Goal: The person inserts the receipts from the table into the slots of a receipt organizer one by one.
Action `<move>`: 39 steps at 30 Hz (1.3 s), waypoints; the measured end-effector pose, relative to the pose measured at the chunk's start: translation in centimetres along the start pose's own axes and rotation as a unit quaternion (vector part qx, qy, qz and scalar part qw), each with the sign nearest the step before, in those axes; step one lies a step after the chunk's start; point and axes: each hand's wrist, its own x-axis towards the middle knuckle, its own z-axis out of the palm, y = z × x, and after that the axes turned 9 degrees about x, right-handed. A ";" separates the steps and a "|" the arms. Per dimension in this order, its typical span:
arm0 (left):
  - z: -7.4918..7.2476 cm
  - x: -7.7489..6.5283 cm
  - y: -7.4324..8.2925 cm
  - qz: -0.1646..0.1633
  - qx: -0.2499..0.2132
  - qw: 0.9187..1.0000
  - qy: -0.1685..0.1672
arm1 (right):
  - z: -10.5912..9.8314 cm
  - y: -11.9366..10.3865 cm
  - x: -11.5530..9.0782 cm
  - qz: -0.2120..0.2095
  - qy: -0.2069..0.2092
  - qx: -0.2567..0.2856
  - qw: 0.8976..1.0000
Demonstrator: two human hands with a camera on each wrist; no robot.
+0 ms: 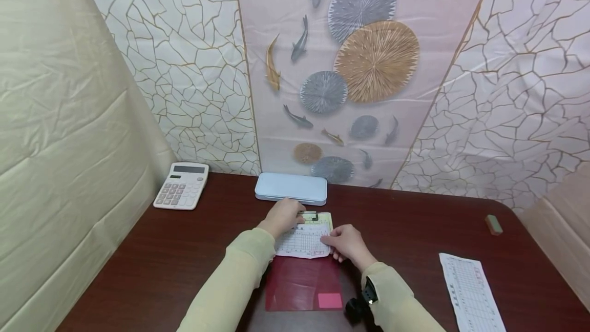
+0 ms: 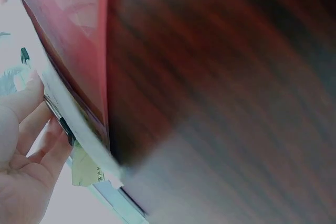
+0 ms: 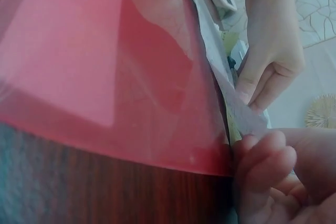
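A translucent red clip folder [image 1: 292,283] lies on the table in front of me, with a pink label [image 1: 330,301] at its lower right. Its metal clip [image 1: 311,215] is at the top, where my left hand [image 1: 282,218] pinches it between thumb and fingers. A white printed form [image 1: 301,244] lies over the folder's upper part, on top of a yellow-green sheet [image 1: 326,217]. My right hand [image 1: 349,243] pinches the form's right edge between thumb and fingers. In the right wrist view the form's edge [image 3: 244,118] stands slightly raised off the red folder.
Behind the hands is a light blue case [image 1: 291,187]. A white calculator [image 1: 182,187] sits at the back left. On the right lie another printed form [image 1: 472,291] and a small green-and-brown eraser-like block [image 1: 493,225]. Patterned cloth hangs behind the table.
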 end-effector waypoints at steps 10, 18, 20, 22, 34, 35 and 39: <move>0.0 0.1 0.3 0.016 0.003 1.000 0.019 | -0.3 0.2 0.5 -0.015 0.012 -0.038 0.999; -0.2 0.0 0.1 0.015 0.002 1.000 0.011 | -0.2 0.0 0.8 -0.010 0.014 -0.049 0.999; -0.2 0.0 0.1 0.012 -0.006 1.000 0.007 | -0.1 0.1 0.8 -0.017 0.019 -0.058 0.998; -0.1 0.0 0.1 0.012 -0.009 1.000 0.006 | 0.1 0.3 0.8 -0.024 0.025 -0.067 0.997; 0.3 0.1 0.1 0.040 0.040 0.998 0.029 | 1.6 0.4 0.7 -0.057 0.068 -0.123 0.988; 0.2 0.0 0.1 0.046 0.050 0.997 0.031 | 1.7 0.3 0.7 -0.061 0.071 -0.125 0.988; 0.2 0.1 0.3 0.060 0.078 0.994 0.037 | 1.7 0.1 0.6 -0.059 0.074 -0.125 0.988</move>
